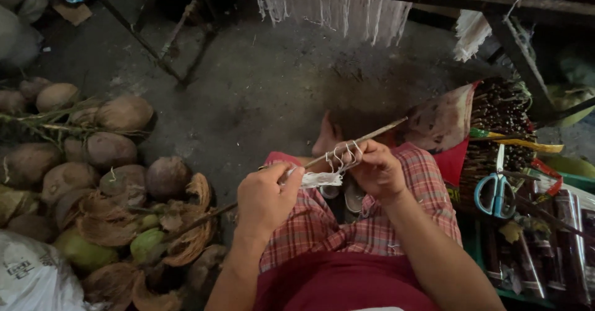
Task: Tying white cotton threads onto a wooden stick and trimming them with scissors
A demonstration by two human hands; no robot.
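Both hands work over the lap: the left hand [265, 198] pinches the stick [347, 145] while the right hand [376, 170] grips white string [343, 156] looped around it, mid-wrap.

Single head-worn camera, mounted above the seated person and facing steeply down and forward. Both hands sit close at frame centre; lap below them, concrete floor [260, 88] beyond. No second view shares coverage.
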